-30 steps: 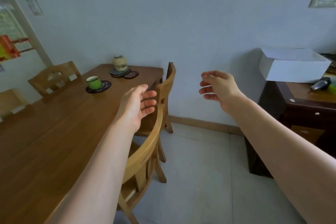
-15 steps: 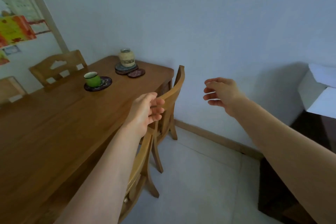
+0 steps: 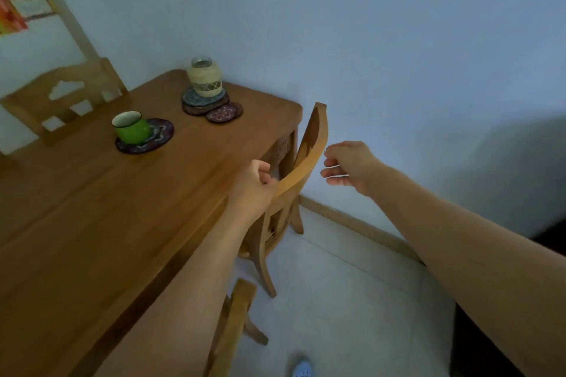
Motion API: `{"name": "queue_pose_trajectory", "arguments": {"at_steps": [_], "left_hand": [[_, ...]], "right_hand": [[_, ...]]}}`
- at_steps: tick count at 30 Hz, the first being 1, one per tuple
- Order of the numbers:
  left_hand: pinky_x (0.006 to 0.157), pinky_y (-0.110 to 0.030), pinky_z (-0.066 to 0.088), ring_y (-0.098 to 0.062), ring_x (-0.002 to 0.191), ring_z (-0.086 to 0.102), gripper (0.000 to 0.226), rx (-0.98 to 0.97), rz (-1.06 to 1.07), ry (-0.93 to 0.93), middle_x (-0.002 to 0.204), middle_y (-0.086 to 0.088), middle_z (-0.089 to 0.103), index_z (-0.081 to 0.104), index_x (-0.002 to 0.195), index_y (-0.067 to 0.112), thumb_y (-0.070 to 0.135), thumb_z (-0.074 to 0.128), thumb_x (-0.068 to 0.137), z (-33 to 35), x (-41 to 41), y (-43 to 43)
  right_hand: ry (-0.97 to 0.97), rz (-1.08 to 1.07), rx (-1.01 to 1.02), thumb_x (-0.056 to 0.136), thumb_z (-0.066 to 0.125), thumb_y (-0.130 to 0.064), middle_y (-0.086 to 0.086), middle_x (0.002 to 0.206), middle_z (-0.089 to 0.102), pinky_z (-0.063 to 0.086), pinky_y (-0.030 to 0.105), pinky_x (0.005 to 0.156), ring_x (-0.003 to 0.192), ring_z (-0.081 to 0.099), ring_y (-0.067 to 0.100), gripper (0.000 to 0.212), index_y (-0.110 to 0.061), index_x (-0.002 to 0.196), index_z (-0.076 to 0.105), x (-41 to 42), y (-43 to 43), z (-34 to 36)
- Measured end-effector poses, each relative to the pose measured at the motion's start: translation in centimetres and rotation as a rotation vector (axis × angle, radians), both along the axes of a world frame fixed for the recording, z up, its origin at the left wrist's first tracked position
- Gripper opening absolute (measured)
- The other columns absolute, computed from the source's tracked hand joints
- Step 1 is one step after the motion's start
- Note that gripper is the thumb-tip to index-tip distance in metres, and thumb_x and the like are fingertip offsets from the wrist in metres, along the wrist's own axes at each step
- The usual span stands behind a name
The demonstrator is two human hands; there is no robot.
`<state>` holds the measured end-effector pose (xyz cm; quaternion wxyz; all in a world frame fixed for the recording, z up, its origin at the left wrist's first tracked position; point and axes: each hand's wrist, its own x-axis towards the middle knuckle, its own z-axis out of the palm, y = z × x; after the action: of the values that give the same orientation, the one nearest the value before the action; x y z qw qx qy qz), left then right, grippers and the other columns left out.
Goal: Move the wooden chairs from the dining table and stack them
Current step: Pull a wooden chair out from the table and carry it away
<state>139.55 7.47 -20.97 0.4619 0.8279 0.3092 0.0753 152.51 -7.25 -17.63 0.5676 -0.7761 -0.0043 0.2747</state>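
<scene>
A wooden chair (image 3: 309,150) stands tucked against the far end of the dining table (image 3: 107,239), close to the wall. My left hand (image 3: 252,185) is at the near end of its curved top rail, fingers curled against the rail's table side. Just right of the rail, my right hand (image 3: 349,167) hovers with loosely curled fingers and holds nothing. A second wooden chair (image 3: 232,330) shows under my left forearm at the bottom. A third chair (image 3: 61,98) stands on the table's far side.
On the table are a green cup (image 3: 130,127) on a dark coaster, a woven jar (image 3: 205,76) and more coasters (image 3: 223,112). The wall runs close behind the chair. Dark furniture (image 3: 551,242) stands at right. Tiled floor (image 3: 352,300) lies between.
I have stepped closer to the far chair. My left hand moved forward from the near chair onto the far chair's top rail; my right hand came in beside that rail.
</scene>
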Motion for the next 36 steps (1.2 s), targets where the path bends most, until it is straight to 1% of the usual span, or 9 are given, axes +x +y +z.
{"name": "queue_pose_trajectory", "arguments": {"at_steps": [3,9,12,14,19,24,27,30,36], "left_hand": [[0.091,-0.032,0.049,-0.016,0.118,0.054,0.066,0.125,-0.168,0.133,0.133,0.005,0.056,0.043,0.142,0.022,0.043,0.068,0.085,-1.8,3.0,1.7],[0.059,-0.014,0.037,-0.002,0.074,0.053,0.053,0.161,-0.472,0.355,0.094,0.016,0.056,0.047,0.135,0.023,0.029,0.069,0.087,-5.5,6.9,3.7],[0.063,-0.019,0.040,-0.007,0.080,0.057,0.049,0.244,-0.546,0.399,0.103,0.007,0.064,0.045,0.136,0.025,0.024,0.066,0.091,-7.1,7.4,4.5],[0.061,-0.020,0.044,-0.007,0.072,0.058,0.045,0.275,-0.564,0.380,0.088,0.013,0.061,0.046,0.134,0.028,0.022,0.063,0.093,-7.8,7.3,4.4],[0.073,-0.030,0.051,-0.020,0.087,0.067,0.057,0.367,-0.600,0.319,0.102,0.002,0.068,0.036,0.142,0.031,0.023,0.063,0.092,-8.7,7.2,4.7],[0.057,-0.017,0.036,-0.007,0.062,0.051,0.058,0.404,-0.605,0.308,0.082,0.015,0.053,0.037,0.142,0.031,0.024,0.065,0.092,-8.2,7.3,4.4],[0.049,-0.014,0.032,-0.005,0.056,0.050,0.052,0.435,-0.614,0.322,0.073,0.015,0.051,0.039,0.138,0.026,0.025,0.064,0.092,-7.8,7.2,4.2],[0.060,-0.019,0.043,-0.008,0.063,0.056,0.050,0.432,-0.638,0.332,0.077,0.011,0.054,0.041,0.137,0.025,0.025,0.064,0.092,-7.8,6.7,3.1],[0.058,-0.022,0.042,-0.007,0.058,0.054,0.046,0.424,-0.666,0.285,0.071,0.014,0.051,0.044,0.133,0.025,0.025,0.065,0.091,-7.2,6.8,-2.5]], "right_hand": [[0.089,-0.057,-0.052,0.093,0.059,-0.009,0.012,0.086,0.061,0.057,0.029,0.046,0.052,0.070,0.022,0.003,-0.008,0.093,0.057,2.8,2.4,-1.8],[0.223,-0.075,-0.137,0.091,0.062,-0.026,0.012,0.108,0.057,0.057,0.039,0.076,0.103,0.061,0.030,0.033,-0.008,0.116,0.050,6.6,6.2,-6.5],[0.301,-0.119,-0.080,0.091,0.060,-0.026,0.012,0.101,0.065,0.056,0.042,0.083,0.096,0.065,0.029,0.016,-0.011,0.096,0.056,7.5,8.2,-8.5],[0.333,-0.175,-0.062,0.093,0.059,-0.025,0.011,0.092,0.064,0.055,0.046,0.088,0.092,0.065,0.029,0.016,-0.015,0.084,0.051,7.7,8.8,-9.6],[0.373,-0.233,-0.035,0.090,0.061,-0.015,0.011,0.089,0.062,0.055,0.041,0.066,0.078,0.063,0.027,0.014,-0.016,0.083,0.049,8.5,9.4,-10.3],[0.387,-0.181,-0.051,0.079,0.055,0.006,0.014,0.087,0.060,0.051,0.036,0.051,0.072,0.063,0.027,0.018,-0.010,0.082,0.049,8.9,9.1,-9.5],[0.390,-0.178,-0.049,0.078,0.053,0.007,0.015,0.096,0.059,0.057,0.039,0.065,0.084,0.064,0.029,0.018,-0.009,0.081,0.049,8.7,9.1,-9.1],[0.385,-0.192,-0.054,0.077,0.056,0.006,0.016,0.105,0.058,0.057,0.042,0.081,0.097,0.063,0.033,0.022,-0.008,0.093,0.051,8.4,7.9,-9.4],[0.337,-0.205,-0.025,0.076,0.055,0.005,0.017,0.104,0.058,0.056,0.046,0.085,0.099,0.064,0.033,0.024,-0.008,0.096,0.049,8.2,2.0,-8.8]]}}
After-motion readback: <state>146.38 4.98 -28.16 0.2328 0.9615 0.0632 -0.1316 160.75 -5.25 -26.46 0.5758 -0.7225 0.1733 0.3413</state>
